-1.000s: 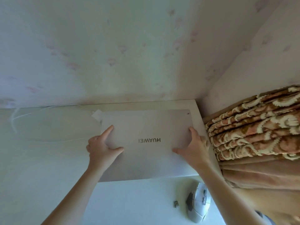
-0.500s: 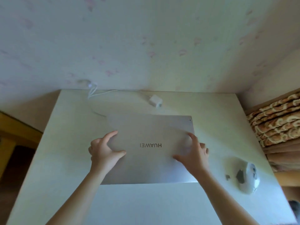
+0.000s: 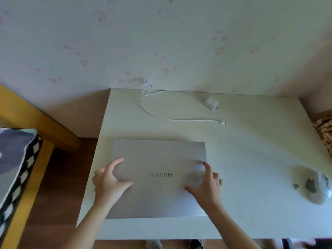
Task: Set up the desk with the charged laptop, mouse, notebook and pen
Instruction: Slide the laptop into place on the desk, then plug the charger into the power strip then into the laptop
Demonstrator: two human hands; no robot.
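A closed silver laptop point(image 3: 158, 177) lies flat on the white desk point(image 3: 251, 150), near the desk's left edge, its logo upside down to me. My left hand point(image 3: 109, 184) grips its left side, thumb and fingers spread on the lid. My right hand point(image 3: 206, 187) grips the right side in the same way. A white and grey mouse point(image 3: 319, 189) sits far to the right, blurred, with a small dark dongle point(image 3: 295, 186) beside it. I see no notebook or pen.
A white charger plug point(image 3: 212, 103) and its loose cable point(image 3: 161, 117) lie at the back of the desk by the wall. A yellow wooden frame point(image 3: 36, 123) with a checked pillow point(image 3: 14, 159) stands to the left. A patterned blanket point(image 3: 325, 130) borders the right edge.
Both hands have slid the laptop from the back right corner leftward and toward the front. It has drawn away from the charger and the mouse. The view has swung left.
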